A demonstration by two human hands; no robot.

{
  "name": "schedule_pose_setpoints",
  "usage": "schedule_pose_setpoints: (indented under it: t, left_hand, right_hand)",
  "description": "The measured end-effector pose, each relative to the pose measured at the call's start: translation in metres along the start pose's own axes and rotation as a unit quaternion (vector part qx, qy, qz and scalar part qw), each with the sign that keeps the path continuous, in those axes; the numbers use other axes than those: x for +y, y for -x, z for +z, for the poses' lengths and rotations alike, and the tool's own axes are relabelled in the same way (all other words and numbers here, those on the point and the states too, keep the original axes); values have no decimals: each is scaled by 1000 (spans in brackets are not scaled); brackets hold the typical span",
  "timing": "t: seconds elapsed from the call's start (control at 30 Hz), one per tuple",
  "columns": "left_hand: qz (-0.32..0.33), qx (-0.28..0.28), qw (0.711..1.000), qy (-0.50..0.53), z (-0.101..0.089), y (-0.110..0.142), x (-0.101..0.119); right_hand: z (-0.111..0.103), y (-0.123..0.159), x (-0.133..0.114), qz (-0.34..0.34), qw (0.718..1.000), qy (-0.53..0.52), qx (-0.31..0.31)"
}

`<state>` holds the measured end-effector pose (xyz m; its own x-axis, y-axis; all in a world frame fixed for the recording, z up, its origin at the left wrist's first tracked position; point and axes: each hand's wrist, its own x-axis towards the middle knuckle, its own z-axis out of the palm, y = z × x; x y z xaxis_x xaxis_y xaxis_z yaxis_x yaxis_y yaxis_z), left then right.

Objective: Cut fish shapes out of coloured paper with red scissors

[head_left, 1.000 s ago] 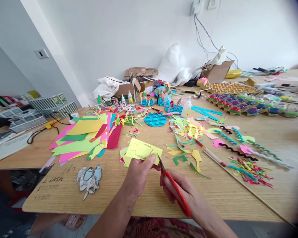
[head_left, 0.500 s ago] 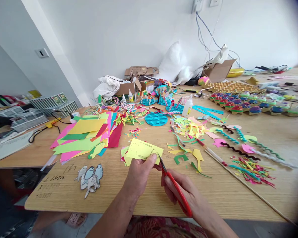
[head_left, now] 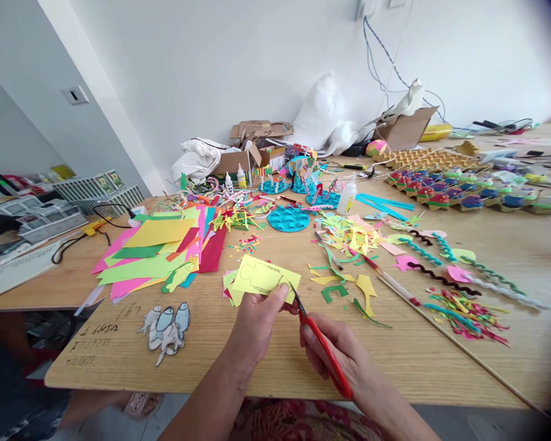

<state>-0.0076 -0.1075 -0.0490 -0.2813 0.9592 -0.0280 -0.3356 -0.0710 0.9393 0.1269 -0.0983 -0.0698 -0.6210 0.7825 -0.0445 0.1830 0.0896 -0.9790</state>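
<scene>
My left hand (head_left: 256, 324) pinches the near edge of a yellow paper sheet (head_left: 261, 277) with a pencilled outline on it, held just above the wooden table (head_left: 266, 361). My right hand (head_left: 344, 355) grips red-handled scissors (head_left: 324, 349), whose blades meet the paper's right edge beside my left thumb. Under the sheet lie a few more coloured paper pieces.
A stack of coloured paper sheets (head_left: 160, 251) lies to the left, grey paper fish cutouts (head_left: 165, 327) near the front edge. Paper scraps (head_left: 349, 236), twisted pipe cleaners (head_left: 445, 278), a long stick (head_left: 445, 340), a glue bottle (head_left: 346, 197), a blue disc (head_left: 288, 219) and painted egg cartons (head_left: 468, 196) fill the right and back.
Both hands hold nearly still; the scissors stay at the paper's right edge. The view has shifted very slightly.
</scene>
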Motion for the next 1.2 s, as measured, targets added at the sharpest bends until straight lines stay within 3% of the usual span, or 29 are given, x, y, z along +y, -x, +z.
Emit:
schedule_pose_setpoints:
  t: [0.3,0.77,1.2]
  left_hand:
    - [-16,-19,999,26,-1,0,-1]
    - [-35,-32,998,48,1,2,0]
    - [-46,-39,997,37,-4,1,1]
  right_hand:
    - [-1,3,4,-2,999,33,2]
    - [-2,3,0,5,1000,-1,-5]
    - [-4,4,8,-10,999,49,-3]
